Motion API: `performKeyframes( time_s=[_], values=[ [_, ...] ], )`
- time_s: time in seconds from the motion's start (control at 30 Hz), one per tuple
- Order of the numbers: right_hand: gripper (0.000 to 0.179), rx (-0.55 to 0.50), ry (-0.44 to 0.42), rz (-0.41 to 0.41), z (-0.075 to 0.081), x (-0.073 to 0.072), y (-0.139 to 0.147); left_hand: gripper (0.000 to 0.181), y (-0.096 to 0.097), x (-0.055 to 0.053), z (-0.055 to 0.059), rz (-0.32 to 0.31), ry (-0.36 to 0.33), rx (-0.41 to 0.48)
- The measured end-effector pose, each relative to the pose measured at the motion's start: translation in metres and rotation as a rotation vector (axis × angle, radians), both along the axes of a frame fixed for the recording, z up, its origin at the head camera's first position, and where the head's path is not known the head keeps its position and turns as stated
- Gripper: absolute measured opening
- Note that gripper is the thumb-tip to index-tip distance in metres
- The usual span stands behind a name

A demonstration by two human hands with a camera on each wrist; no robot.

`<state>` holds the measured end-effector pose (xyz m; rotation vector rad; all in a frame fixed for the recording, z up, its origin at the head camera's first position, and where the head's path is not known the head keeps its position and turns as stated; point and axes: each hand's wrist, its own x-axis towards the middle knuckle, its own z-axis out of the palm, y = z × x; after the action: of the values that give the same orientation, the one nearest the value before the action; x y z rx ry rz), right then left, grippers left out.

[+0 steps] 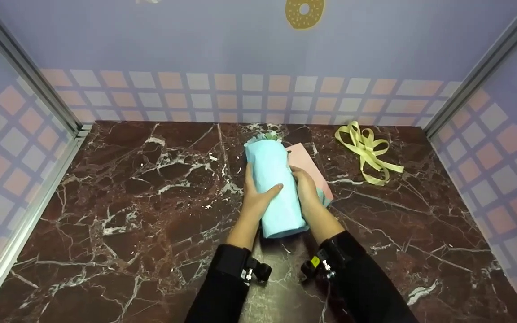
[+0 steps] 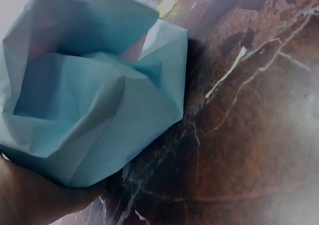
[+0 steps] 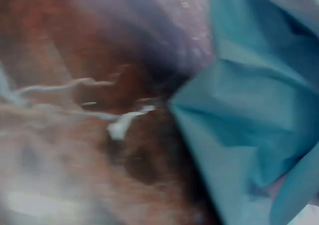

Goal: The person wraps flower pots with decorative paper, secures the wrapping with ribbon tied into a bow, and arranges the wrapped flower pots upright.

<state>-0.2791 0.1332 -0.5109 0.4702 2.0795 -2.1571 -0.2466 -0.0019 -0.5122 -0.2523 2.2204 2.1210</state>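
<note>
A bouquet wrapped in light blue paper lies lengthwise in front of me, with small pale flowers and green bits peeking from its far end. My left hand grips its left side, thumb across the top. On the opposite side my right hand holds the roll with bent fingers, partly hidden behind it. From the left wrist, the near end of the blue wrapping shows open and folded, with pink inside. The right wrist view has the creased blue paper but not the hand.
A pink sheet sticks out to the right from under the bouquet and right hand. Farther right lies a looped yellow ribbon. The dark marble table is bounded by panels at the back, left and right.
</note>
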Motion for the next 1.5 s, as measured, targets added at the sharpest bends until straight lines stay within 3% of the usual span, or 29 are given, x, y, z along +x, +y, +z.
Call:
performKeyframes(
  time_s=[0.07, 0.13, 0.33, 0.53, 0.63, 0.87, 1.03, 1.13, 1.27, 1.4, 1.5],
  values=[
    [0.04, 0.039, 0.073, -0.038, -0.005, 0.003, 0.0, 0.103, 0.001, -0.001, 0.001, 0.01, -0.004, 0.001],
    [0.039, 0.052, 0.088, -0.042, -0.009, 0.005, 0.0, 0.102, 0.002, -0.003, 0.003, 0.017, -0.018, -0.004],
    [0.048, 0.064, -0.006, 0.067, -0.009, 0.012, 0.006, 0.102, 0.001, -0.005, 0.005, 0.017, -0.066, -0.024],
    [0.053, 0.276, 0.075, 0.026, -0.009, 0.017, 0.007, 0.103, 0.0, -0.007, 0.007, -0.005, -0.072, -0.027],
    [0.05, 0.329, 0.087, 0.011, -0.005, 0.017, 0.01, 0.104, 0.0, -0.007, 0.009, -0.02, -0.088, -0.03],
    [0.037, 0.25, 0.027, 0.043, 0.005, 0.018, 0.018, 0.092, -0.001, -0.009, 0.012, -0.025, -0.108, -0.008],
    [0.036, 0.153, -0.002, 0.046, 0.007, 0.022, 0.021, 0.091, -0.001, -0.004, 0.014, -0.026, -0.047, -0.043],
    [0.037, 0.098, -0.029, 0.041, 0.007, 0.024, 0.023, 0.089, 0.0, 0.0, 0.017, -0.007, 0.071, -0.169],
    [0.037, 0.074, -0.04, 0.031, 0.006, 0.025, 0.025, 0.076, 0.001, 0.002, 0.029, -0.027, 0.279, -0.536],
    [0.037, 0.07, -0.011, 0.014, 0.004, 0.026, 0.025, 0.052, 0.009, 0.002, 0.048, -0.195, 0.447, -0.958],
    [0.035, 0.037, 0.011, -0.011, 0.003, 0.026, 0.023, 0.037, 0.02, 0.002, 0.058, -0.358, 0.479, -1.181]
  ],
)
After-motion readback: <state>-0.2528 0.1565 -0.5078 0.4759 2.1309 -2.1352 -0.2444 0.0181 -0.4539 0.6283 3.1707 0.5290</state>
